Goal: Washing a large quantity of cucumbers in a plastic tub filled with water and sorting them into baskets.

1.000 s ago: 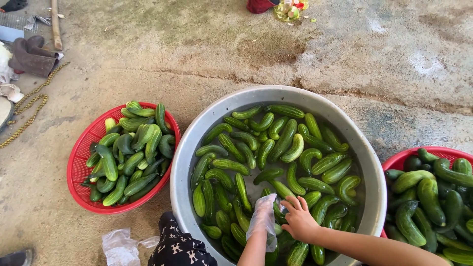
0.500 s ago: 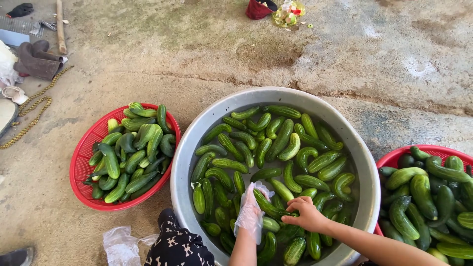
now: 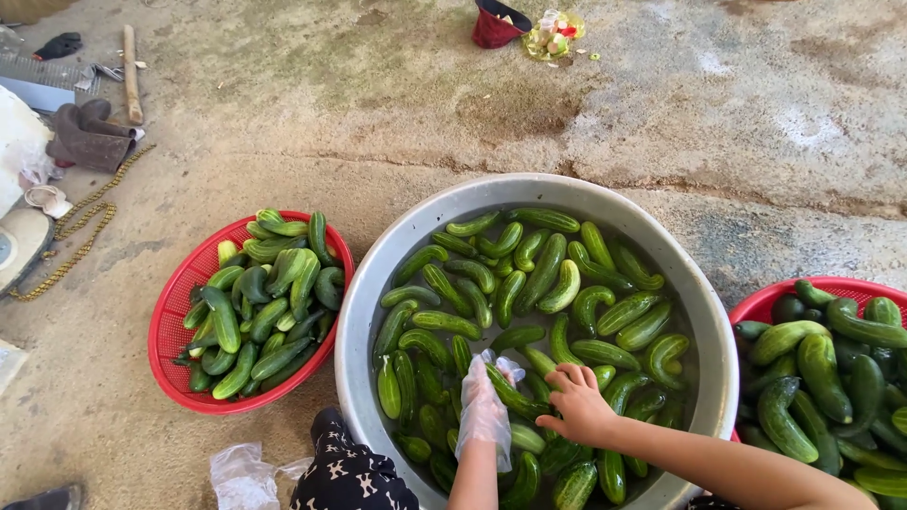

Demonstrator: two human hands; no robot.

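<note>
A big round metal basin [image 3: 378,274] of water holds several green cucumbers. Both my hands are in it at the near side. My left hand [image 3: 486,404], in a thin clear plastic glove, grips one end of a long cucumber [image 3: 515,395]. My bare right hand [image 3: 579,404] lies on the other end of that same cucumber, fingers curled over it. The cucumber slants between the two hands, just above the others.
A red plastic basket [image 3: 170,326] heaped with cucumbers stands left of the basin, another red basket [image 3: 770,300] of cucumbers at the right edge. A crumpled clear bag [image 3: 244,477] lies near my patterned knee [image 3: 351,477]. Grey boots [image 3: 90,134], a chain and a red cup sit on the concrete floor.
My gloved left hand rose out of the water and took hold of a long cucumber; my right hand shifted left onto its other end. The view tilted down slightly.
</note>
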